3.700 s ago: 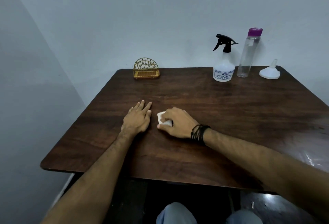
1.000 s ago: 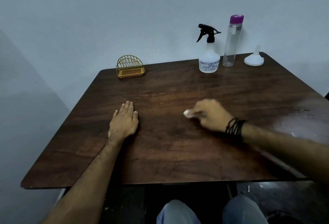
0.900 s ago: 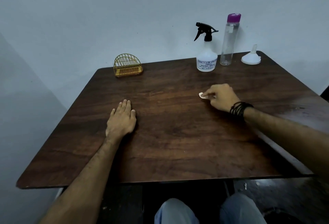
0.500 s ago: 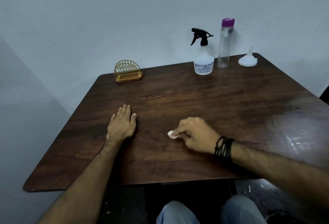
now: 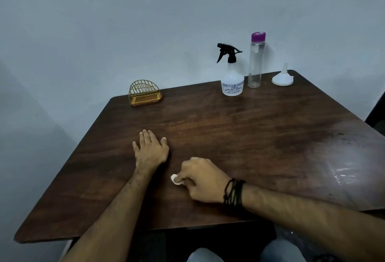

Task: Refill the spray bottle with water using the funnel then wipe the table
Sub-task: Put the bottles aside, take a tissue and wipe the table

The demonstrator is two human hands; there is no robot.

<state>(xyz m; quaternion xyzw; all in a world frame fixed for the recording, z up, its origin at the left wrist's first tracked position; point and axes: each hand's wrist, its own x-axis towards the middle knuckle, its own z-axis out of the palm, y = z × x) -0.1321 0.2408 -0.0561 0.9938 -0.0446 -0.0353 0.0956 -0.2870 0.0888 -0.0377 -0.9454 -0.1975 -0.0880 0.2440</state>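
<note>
My right hand (image 5: pixel 201 179) presses a small white wad of tissue (image 5: pixel 175 179) onto the dark wooden table (image 5: pixel 239 136), near the front edge; only a bit of the tissue shows past my fingers. Just left of it, my left hand (image 5: pixel 151 150) lies flat on the wood, palm down and holding nothing. At the back stand the spray bottle (image 5: pixel 231 74) with its black trigger head on, a tall clear bottle (image 5: pixel 255 62) with a purple cap, and a white funnel (image 5: pixel 282 77) resting wide end down.
A yellow wire holder (image 5: pixel 144 93) sits at the back left of the table. A wet sheen (image 5: pixel 341 175) shows on the right part of the table top. A pale wall runs close behind the table and along its left side.
My right hand has slid the tissue from the middle of the table toward the front edge and to the left, close to my left hand. The left hand has stayed put.
</note>
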